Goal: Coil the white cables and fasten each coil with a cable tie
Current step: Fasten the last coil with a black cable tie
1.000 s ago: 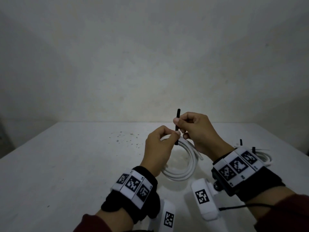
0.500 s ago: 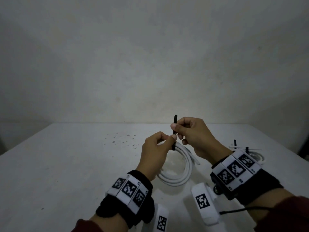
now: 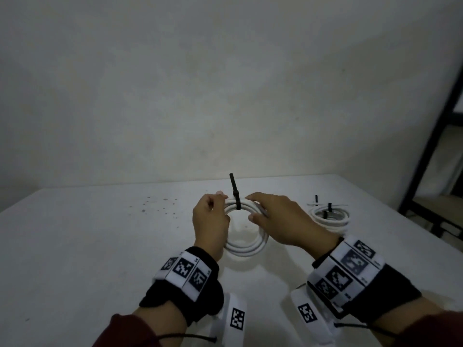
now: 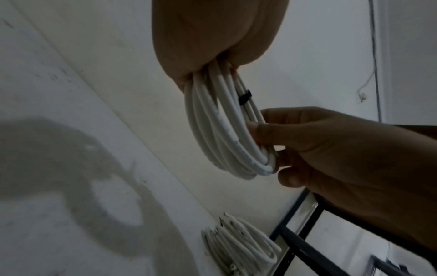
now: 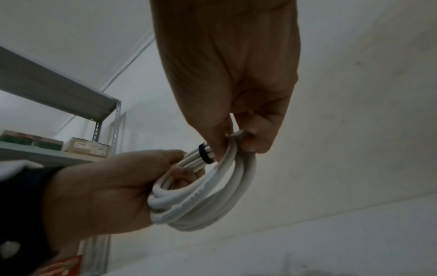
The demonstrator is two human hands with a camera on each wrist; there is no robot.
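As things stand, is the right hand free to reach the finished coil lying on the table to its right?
Probably not yet: the right hand grips the held coil; the path to the finished coil looks unobstructed.

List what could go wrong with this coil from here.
1. The black cable tie binds the white coil at one spot only; the loops fan apart lower down in the left wrist view, so strands might slip loose.
2. The left hand and right hand hold the coil near the tie; releasing early could let it sag.
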